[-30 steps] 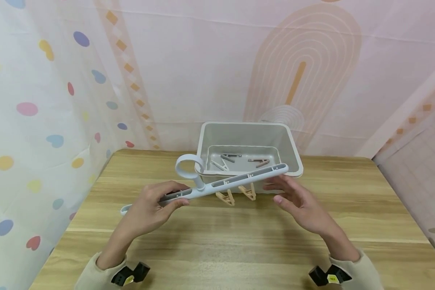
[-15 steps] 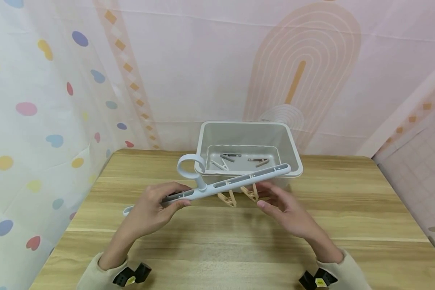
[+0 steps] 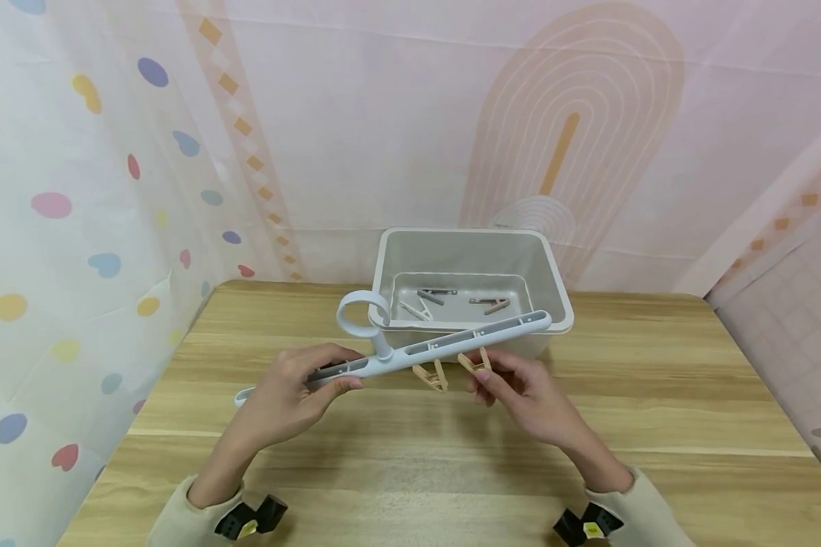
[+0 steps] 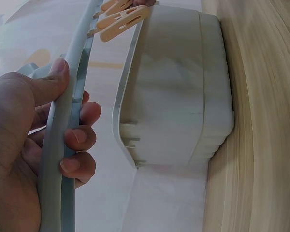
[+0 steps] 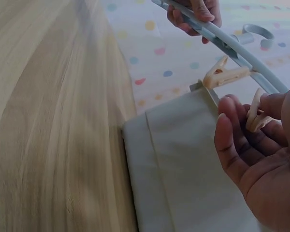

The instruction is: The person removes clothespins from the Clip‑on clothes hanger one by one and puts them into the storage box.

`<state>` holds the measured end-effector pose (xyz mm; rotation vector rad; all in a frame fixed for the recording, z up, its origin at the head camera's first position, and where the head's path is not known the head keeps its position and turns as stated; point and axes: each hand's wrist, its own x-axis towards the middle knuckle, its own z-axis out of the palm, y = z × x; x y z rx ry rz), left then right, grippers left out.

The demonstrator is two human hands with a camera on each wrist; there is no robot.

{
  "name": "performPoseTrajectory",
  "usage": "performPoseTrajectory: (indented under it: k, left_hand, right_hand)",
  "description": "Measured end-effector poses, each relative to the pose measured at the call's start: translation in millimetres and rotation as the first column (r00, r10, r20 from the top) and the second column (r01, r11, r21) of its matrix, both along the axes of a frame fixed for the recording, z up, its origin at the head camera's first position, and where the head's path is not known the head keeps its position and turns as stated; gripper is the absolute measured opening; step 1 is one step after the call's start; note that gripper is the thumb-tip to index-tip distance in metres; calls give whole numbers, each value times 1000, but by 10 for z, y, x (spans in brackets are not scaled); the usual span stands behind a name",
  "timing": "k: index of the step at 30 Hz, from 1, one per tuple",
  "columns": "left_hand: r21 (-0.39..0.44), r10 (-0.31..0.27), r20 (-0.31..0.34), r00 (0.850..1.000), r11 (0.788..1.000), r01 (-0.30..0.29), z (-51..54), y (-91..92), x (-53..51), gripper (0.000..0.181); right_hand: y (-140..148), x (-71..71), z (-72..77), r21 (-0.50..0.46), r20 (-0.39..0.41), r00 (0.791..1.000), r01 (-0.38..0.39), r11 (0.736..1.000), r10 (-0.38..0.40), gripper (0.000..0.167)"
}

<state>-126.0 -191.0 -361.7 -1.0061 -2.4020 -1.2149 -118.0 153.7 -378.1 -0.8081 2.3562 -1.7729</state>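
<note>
My left hand (image 3: 301, 391) grips a pale blue hanger bar (image 3: 465, 338), thumb on one side and fingers curled round the other. The bar is tilted, its right end higher, and a round hook (image 3: 362, 332) rises from its middle. Two light orange clothespins hang under the bar's right half. My right hand (image 3: 530, 399) pinches the right-hand clothespin (image 3: 468, 365) between thumb and fingers; the right wrist view shows this clothespin (image 5: 255, 113) partly hidden by the thumb. The other clothespin (image 3: 432, 375) hangs untouched to its left.
Behind the bar, a grey bin (image 3: 561, 304) stands on the wooden table (image 3: 657, 380). Inside it lie a dark grey clothespin (image 3: 432, 296), a white clothespin (image 3: 417, 310) and a brown clothespin (image 3: 496, 305). A patterned cloth (image 3: 356, 152) hangs behind the table.
My right hand has moved left from beside the bar's right end and now pinches the right-hand clothespin. The bar in my left hand has shifted slightly right.
</note>
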Motion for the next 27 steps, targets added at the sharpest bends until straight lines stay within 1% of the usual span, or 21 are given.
performPoseTrajectory:
  k: [5, 10, 14, 19, 24, 27]
  left_hand:
    - [-1, 2, 7, 1000, 1000, -2, 9, -8, -1, 23]
    - [-2, 5, 18, 1000, 1000, -5, 5, -14, 1, 23]
    - [-2, 6, 11, 1000, 1000, -6, 17, -14, 6, 23]
    - [-4, -5, 10, 1000, 1000, 6, 10, -15, 1, 23]
    - [-8, -20, 10, 1000, 1000, 20, 5, -21, -1, 25]
    - [-1, -29, 19, 999, 1000, 29, 12, -24, 7, 27]
  right_hand:
    - [59, 3, 30, 41, 2, 999, 38, 998, -38, 24]
    - [122, 2, 73, 95, -18, 997, 71, 993, -70, 20]
    - [172, -3, 102, 120, -56, 995, 91, 989, -85, 16]
    - [255, -24, 116, 116, -119, 990, 94, 989, -80, 14]
    - [334, -43, 146, 97, -184, 980, 93, 991, -74, 20]
    - [373, -46, 179, 102, -201, 976, 100, 990, -77, 22]
